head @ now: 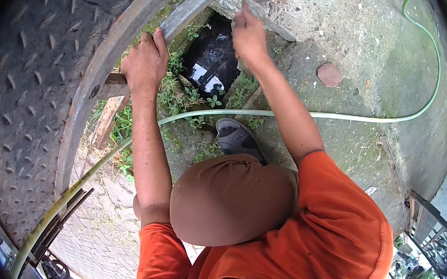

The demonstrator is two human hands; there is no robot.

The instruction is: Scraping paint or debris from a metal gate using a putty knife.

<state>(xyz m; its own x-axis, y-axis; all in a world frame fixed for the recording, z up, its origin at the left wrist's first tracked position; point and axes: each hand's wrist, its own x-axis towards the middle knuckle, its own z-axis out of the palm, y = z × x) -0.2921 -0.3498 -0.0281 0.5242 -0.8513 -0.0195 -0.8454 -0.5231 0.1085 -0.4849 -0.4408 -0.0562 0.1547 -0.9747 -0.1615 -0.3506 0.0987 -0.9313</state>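
My left hand (146, 59) is closed around a grey metal bar (197, 6) of the frame beside the large metal plate. My right hand (248, 35) is raised over the edge of a water-filled pit (212, 55), its fingers curled. Something dark and narrow, blurred, points up from that hand; whether it is a finger or a small held object is unclear. The dark water reflects bright patches of light. A diamond-tread metal plate (26, 88) with a thick rim (80, 110) stands at my left.
A pale green hose (346, 117) crosses beneath my arms and over the plate's lower edge. Weeds (189, 94) grow around the pit. A flat reddish stone piece (329, 74) lies on the concrete. My bent knee (233, 202) and sandalled foot (240, 139) are below the pit.
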